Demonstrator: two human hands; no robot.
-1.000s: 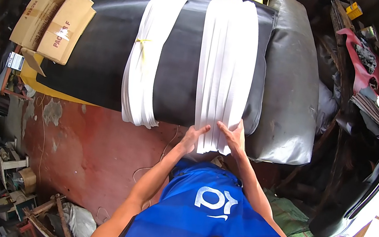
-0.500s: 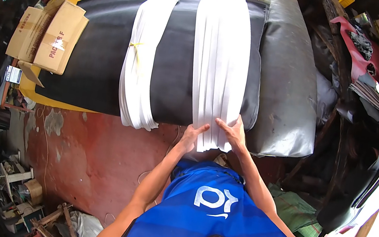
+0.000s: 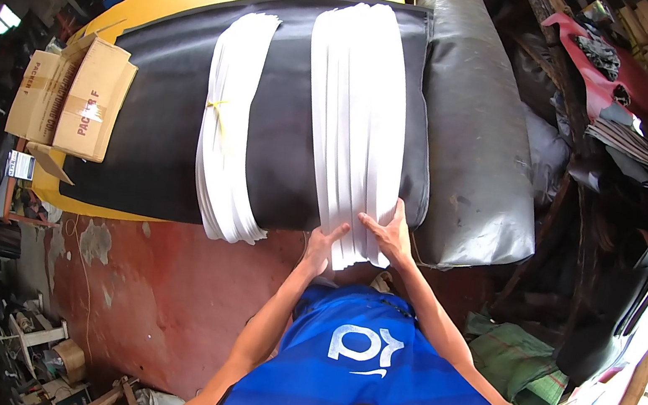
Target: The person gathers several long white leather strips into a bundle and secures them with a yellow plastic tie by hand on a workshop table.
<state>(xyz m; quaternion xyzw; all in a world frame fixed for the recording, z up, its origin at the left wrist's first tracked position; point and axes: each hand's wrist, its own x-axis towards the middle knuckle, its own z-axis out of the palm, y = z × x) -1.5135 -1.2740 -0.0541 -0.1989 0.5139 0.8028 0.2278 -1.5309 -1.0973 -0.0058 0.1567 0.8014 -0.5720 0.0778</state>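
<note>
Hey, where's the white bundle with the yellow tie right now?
In the head view, the tied white bundle lies left of centre on the black sheet, between the cardboard box on its left and the wider white stack on its right.

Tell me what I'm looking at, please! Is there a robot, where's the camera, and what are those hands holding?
There's no robot here, just a person in a blue top using bare hands. The camera sits on that person's head, looking forward and down, so you see almost what they see. The edges look curved and dark.

On a big black sheet lie two bundles of long white strips. The narrow bundle has a yellow tie; no tie shows on the wide bundle. Cardboard boxes sit at the left end.

The left hand and right hand hold the wide bundle's near end, one at each side. The right thumb lies on top; some fingers are hidden.
</note>
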